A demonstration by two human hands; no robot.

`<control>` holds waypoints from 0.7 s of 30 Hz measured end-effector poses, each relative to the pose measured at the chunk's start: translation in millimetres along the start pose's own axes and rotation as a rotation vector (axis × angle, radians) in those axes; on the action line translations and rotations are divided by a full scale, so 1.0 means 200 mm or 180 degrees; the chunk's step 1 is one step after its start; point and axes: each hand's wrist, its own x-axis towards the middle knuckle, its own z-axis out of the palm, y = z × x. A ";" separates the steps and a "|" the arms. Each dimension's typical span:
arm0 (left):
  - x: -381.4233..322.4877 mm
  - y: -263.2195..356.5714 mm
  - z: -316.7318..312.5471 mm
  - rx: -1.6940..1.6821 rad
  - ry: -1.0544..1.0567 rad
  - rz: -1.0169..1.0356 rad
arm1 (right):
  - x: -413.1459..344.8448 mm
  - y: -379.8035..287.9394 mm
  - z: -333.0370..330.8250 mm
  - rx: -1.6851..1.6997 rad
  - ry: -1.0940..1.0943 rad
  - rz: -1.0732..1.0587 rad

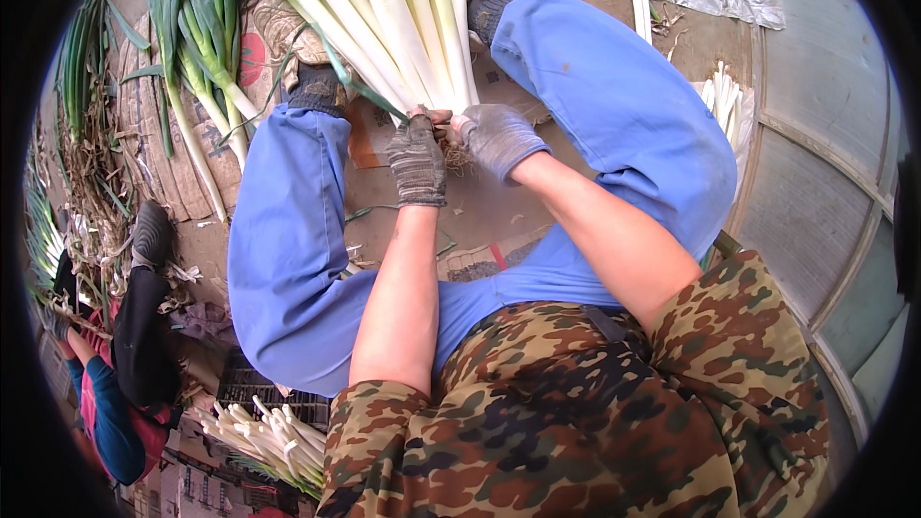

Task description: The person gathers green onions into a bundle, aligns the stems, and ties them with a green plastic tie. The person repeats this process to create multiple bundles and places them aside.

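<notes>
A fanned bunch of long, thick-stalked green onions (403, 21) lies on the ground between my knees, white ends towards me. Both my hands wear worn grey knit gloves and meet at its narrow lower end. My left hand (419, 162) grips the left side of the stalk ends, close to a loose green leaf (360, 86) that trails up and left. Pressed against the right side is my right hand (500, 140), with bare fingertips near those of the left. Stringy roots (457, 156) show just below the fingers; what lies between the fingertips is hidden.
Loose green onions (198, 129) lie on flattened cardboard (137, 115) at left. A co-worker's shoe (151, 234) and arm (115, 417) are at far left. Trimmed stalks (270, 439) rest by a dark crate (270, 381). Framed panels (806, 230) border the right.
</notes>
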 end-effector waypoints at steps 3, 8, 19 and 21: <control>-0.01 -0.06 -0.03 0.0428 -0.0149 0.0568 | 0.03 0.00 -0.04 0.0025 0.0200 -0.0317; 0.00 -0.11 -0.06 0.1612 -0.0142 0.1640 | 0.09 0.00 -0.05 -0.0110 0.0168 -0.0704; -0.01 -0.07 -0.01 0.0463 -0.0099 0.0803 | 0.04 0.27 0.26 0.0397 0.0163 0.0850; -0.01 -0.06 -0.03 0.0314 -0.0165 0.0429 | 0.05 0.30 0.30 0.0378 0.0399 0.0659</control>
